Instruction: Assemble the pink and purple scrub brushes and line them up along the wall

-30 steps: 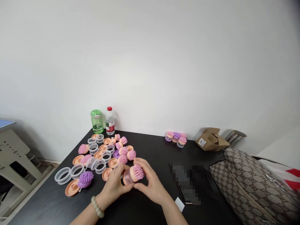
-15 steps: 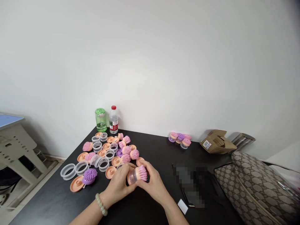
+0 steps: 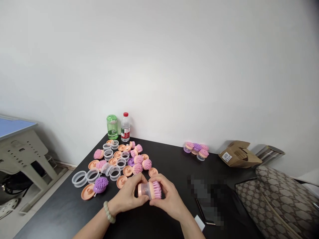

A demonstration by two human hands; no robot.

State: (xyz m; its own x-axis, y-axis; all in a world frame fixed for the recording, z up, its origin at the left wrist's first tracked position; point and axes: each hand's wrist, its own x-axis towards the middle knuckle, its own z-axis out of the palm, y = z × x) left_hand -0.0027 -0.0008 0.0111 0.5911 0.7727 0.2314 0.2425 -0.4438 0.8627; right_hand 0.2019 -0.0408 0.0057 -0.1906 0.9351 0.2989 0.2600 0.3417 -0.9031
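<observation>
Fingers (image 3: 141, 181) partly hide the brush (image 3: 156, 190); a pixelated patch (image 3: 206, 199) blurs the tabletop (image 3: 171, 162).

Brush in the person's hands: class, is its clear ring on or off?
On: the clear ring sits against the peach base under the pink bristles.

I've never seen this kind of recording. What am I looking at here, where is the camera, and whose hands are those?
There is no machine here: one camera worn on a person's head looks forward and down at their own bare hands. Their left hand, wearing a bead bracelet, and their right hand together hold a pink-bristled brush with a clear body. On the black table lie peach discs, clear rings and a purple brush. A plastic bottle stands near the wall.
</observation>
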